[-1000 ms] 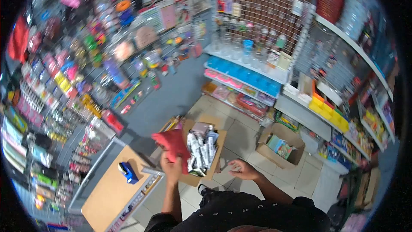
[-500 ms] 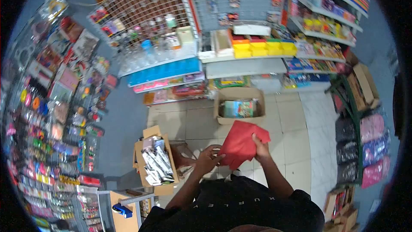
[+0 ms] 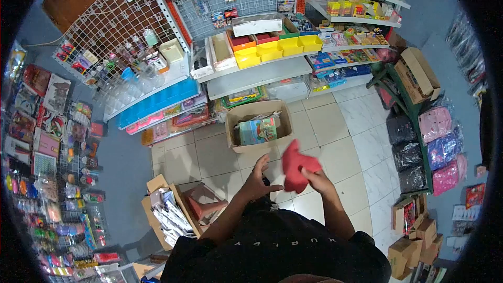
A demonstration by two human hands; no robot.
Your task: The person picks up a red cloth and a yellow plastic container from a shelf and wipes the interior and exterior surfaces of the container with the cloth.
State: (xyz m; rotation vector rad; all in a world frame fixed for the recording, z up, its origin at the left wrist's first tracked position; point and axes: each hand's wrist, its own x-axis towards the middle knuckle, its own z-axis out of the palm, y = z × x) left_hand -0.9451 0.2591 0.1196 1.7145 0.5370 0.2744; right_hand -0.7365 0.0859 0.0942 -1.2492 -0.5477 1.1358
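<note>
A crumpled red sheet or cloth, its material unclear, hangs from my right hand, whose fingers are closed on its lower right side. Just left of it, my left hand has its fingers and thumb spread, holding nothing and apart from the red piece. Beyond both hands a cardboard box on the floor contains colorful books or packs.
At the lower left, an open carton holds white packets beside a reddish stool. Stocked shelves run along the front. Wrapped bags and cardboard boxes line the right side.
The red piece has gone from spread out to bunched up. My left hand has come off it and opened. The view has turned, so the shelves and boxes appear shifted left.
</note>
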